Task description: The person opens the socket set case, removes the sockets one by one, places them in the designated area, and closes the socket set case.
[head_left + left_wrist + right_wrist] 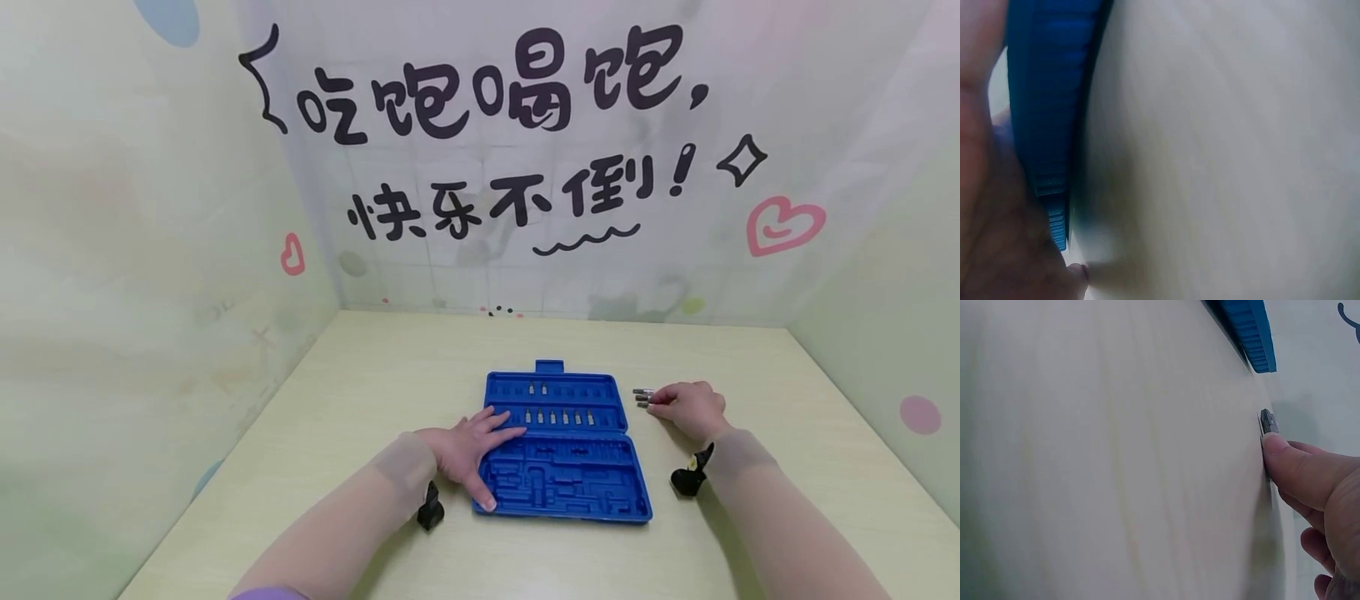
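A blue plastic bit case [628,454] lies unfolded flat on the table. Spread over its left edge, my left hand [463,450] has straight fingers across the upper half and its thumb on the lower left corner. Screwdriver bits [565,418] stand in the upper half in two rows, two in the back row and several in the front one. Right of the case, my right hand [693,408] pinches a metal screwdriver bit [1269,420] between thumb and finger, low at the tabletop. Other loose bits [641,392] lie beside those fingertips.
The case's lower half has moulded recesses [558,487]. A pale wood-grain table [390,367] runs back to a printed fabric wall [450,283], with similar walls at both sides. Black wrist cameras [431,508] sit under both forearms.
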The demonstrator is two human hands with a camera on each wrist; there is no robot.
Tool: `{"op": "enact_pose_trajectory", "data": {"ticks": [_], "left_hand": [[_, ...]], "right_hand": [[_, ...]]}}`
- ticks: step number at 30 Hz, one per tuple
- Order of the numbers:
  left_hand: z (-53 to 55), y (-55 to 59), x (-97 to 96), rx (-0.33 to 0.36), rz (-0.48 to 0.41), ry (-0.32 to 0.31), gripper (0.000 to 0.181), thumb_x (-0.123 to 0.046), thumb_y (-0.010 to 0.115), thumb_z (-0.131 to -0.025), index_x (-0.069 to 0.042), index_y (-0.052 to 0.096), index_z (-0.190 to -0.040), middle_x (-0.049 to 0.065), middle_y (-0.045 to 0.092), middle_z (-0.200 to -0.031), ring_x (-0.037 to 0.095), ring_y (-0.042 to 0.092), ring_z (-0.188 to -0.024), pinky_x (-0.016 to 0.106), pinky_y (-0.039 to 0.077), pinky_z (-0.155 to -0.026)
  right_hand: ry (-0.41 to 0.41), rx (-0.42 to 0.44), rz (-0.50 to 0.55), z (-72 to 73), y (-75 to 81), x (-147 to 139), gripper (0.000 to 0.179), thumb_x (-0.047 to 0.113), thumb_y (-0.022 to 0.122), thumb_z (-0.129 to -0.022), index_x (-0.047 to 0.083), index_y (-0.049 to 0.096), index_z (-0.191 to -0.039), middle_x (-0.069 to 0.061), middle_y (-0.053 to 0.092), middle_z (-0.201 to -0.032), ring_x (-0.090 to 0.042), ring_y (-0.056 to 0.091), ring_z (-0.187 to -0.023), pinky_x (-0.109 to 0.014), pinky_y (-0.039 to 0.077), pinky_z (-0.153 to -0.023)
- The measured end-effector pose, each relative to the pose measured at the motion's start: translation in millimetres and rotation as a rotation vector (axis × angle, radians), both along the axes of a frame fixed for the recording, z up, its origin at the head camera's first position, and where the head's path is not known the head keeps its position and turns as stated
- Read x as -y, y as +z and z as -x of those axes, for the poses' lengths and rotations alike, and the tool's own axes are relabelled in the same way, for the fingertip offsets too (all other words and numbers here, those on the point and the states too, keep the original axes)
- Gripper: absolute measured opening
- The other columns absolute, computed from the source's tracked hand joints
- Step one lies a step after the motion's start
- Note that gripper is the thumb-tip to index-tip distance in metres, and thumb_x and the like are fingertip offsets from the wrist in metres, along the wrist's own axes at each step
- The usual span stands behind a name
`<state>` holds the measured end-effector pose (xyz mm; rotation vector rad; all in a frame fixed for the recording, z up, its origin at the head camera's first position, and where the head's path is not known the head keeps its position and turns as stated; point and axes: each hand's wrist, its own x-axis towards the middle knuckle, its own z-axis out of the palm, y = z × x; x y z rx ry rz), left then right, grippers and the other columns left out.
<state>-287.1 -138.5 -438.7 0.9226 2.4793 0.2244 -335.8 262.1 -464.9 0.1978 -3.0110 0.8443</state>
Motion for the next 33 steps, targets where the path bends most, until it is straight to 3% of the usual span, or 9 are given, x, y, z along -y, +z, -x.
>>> {"op": "enact_pose_trajectory", "data": {"ticks": [17,24,29,33], "left_hand": [[0.1,-1.9,1.3,-0.005,-0.006,-0.002,0.113,-0.061,0.078,-0.068,-0.038,0.009,-0.155,-0.001,-0.001,-0.162,0.023,-0.01,-0.147,0.056,0.006,-0.114],[1.1,-3.2,0.9,0.001,-0.01,-0.002,0.113,-0.061,0.078,-0.068,-0.038,0.01,-0.155,-0.001,-0.001,-0.162,0.023,-0.01,-0.147,0.057,0.005,-0.114],[1.1,-1.9,0.6,0.003,-0.01,-0.001,0.113,-0.06,0.078,-0.068,-0.038,0.01,-0.155,-0.001,-0.001,-0.162,0.023,-0.01,-0.147,0.057,0.005,-0.114],[0.9,-0.8,0.5,0.006,-0.001,-0.005,0.113,-0.062,0.078,-0.068,-0.038,0.009,-0.155,-0.001,-0.002,-0.162,0.024,-0.011,-0.147,0.057,0.005,-0.114]], "right_hand": [[-0.013,-0.012,0.011,-1.6,0.2,1.0,0.03,0.03,0.073,-0.084,0.008,0.074,-0.104,-0.011,0.067,-0.102,-0.043,0.044,-0.104,-0.057,0.024,-0.083],[-0.025,-0.044,0.056,-4.7,9.0,2.2,0.035,0.032,0.072,-0.085,0.007,0.072,-0.109,-0.016,0.063,-0.11,-0.045,0.038,-0.111,-0.061,0.02,-0.088],[-0.005,-0.045,0.16,-4.2,23.4,13.3,0.038,0.034,0.068,-0.09,0.004,0.069,-0.113,-0.021,0.061,-0.121,-0.049,0.037,-0.121,-0.067,0.017,-0.095],[-0.001,0.058,0.386,-6.2,33.4,35.8,0.046,0.031,0.063,-0.094,-0.002,0.06,-0.126,-0.024,0.053,-0.132,-0.044,0.044,-0.123,-0.06,0.03,-0.101]]}}
